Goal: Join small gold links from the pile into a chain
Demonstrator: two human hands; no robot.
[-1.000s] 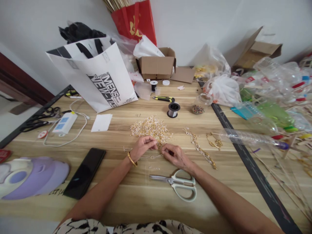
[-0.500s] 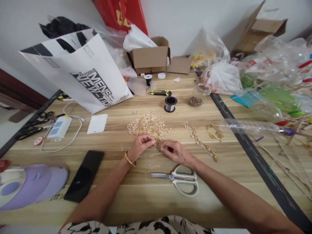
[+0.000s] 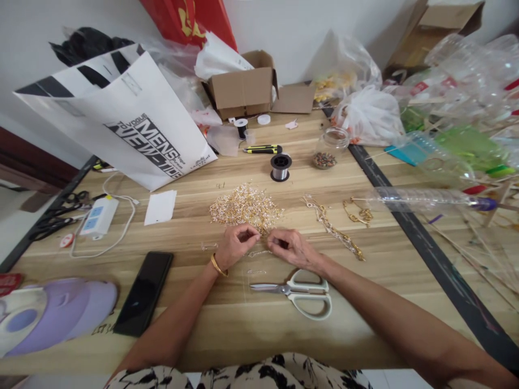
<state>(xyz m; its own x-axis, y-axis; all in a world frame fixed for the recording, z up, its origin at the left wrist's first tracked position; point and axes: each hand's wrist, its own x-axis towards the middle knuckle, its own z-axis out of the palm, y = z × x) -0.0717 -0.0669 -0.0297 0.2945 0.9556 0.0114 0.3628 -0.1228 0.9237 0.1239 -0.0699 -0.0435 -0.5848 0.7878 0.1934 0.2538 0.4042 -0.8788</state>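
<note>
My left hand (image 3: 235, 244) and my right hand (image 3: 292, 248) rest on the wooden table (image 3: 227, 324), fingertips pinched close together. A thin beaded strand (image 3: 259, 253) runs between them; both hands pinch it. Just beyond the fingers lies a heap of small gold and white beads (image 3: 244, 206). A gold bangle (image 3: 218, 265) circles my left wrist. White-handled scissors (image 3: 298, 292) lie shut right below my right hand.
A gold chain (image 3: 334, 229) lies right of the heap. A wire spool (image 3: 280, 167), a jar of beads (image 3: 329, 150) and a utility knife (image 3: 263, 149) stand farther back. Left: black phone (image 3: 144, 292), power strip (image 3: 98, 216), white shopping bag (image 3: 121, 119). Plastic bottles (image 3: 446, 135) crowd the right.
The view has tilted down and shifted slightly, so the table's things sit higher in frame. Both hands stay pinched on the strand near the bead heap, barely moved.
</note>
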